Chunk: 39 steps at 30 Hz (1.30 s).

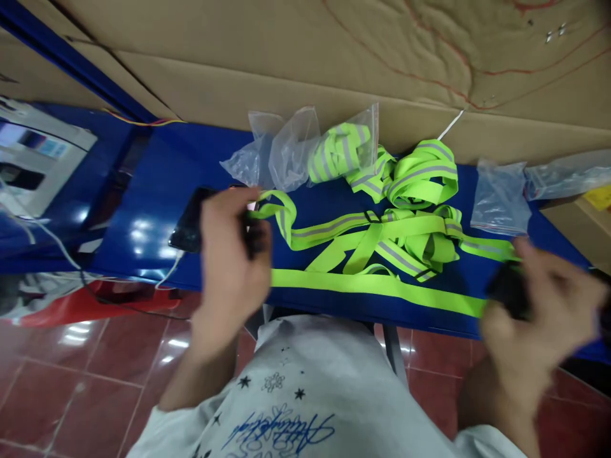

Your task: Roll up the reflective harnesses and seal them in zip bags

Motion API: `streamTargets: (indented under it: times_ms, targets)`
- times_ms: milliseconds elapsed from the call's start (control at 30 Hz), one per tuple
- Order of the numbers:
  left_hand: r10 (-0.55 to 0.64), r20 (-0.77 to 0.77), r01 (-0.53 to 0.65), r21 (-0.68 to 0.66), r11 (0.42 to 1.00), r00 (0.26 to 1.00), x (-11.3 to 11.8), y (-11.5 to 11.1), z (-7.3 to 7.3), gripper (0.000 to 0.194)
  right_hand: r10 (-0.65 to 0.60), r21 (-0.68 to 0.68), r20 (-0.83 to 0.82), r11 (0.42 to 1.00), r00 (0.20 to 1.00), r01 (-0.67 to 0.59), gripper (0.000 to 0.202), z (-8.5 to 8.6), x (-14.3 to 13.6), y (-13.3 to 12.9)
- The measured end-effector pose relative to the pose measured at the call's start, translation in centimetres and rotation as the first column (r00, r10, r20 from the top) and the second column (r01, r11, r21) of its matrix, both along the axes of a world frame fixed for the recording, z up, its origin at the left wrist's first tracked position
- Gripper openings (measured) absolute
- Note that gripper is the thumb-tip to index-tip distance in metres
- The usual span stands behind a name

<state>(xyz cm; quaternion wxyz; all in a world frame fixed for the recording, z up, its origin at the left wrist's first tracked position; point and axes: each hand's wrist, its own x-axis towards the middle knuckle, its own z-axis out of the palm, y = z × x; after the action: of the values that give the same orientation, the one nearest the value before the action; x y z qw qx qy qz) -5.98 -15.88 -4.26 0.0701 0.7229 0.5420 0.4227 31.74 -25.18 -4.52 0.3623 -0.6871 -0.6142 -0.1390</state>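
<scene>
My left hand (233, 261) is closed on one end of a neon yellow-green reflective strap (382, 287), with a dark piece at its fingers. My right hand (539, 312) grips the other end, around a black part too blurred to make out. Between the hands, one length of strap runs nearly straight along the bench's front edge. Behind it lies a loose heap of similar straps (424, 245) with grey stripes and black sliders. A coiled strap (422, 175) sits farther back, beside a clear plastic bag (344, 149) with a folded strap inside.
The blue bench (143, 210) meets a cardboard wall (286, 70). A black phone (188, 226) with a white cable lies left of my left hand. Clear bags (293, 149) stand at the back, another bag (501, 197) lies right. A white device (38, 152) is far left.
</scene>
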Motion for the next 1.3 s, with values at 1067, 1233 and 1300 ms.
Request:
streamTargets:
  times_ms: [1067,1233,1300]
  targets:
    - [-0.358,-0.457,0.342,-0.119,0.932,0.815,9.4,-3.2,-3.4,0.057,0.525,-0.338,0.195,0.829,0.828,-0.446,0.093,-2.6,-9.2,2.8]
    - [-0.406,-0.491,0.378,-0.161,0.912,0.77,9.5,-3.3,-3.0,0.057,0.555,-0.412,0.204,0.796,0.806,-0.444,0.093,-2.3,-9.2,3.1]
    - [-0.439,-0.491,0.404,-0.183,0.896,0.752,9.9,-3.4,-2.8,0.056,0.565,-0.411,0.203,0.79,0.8,-0.454,0.094,-2.2,-9.5,3.3]
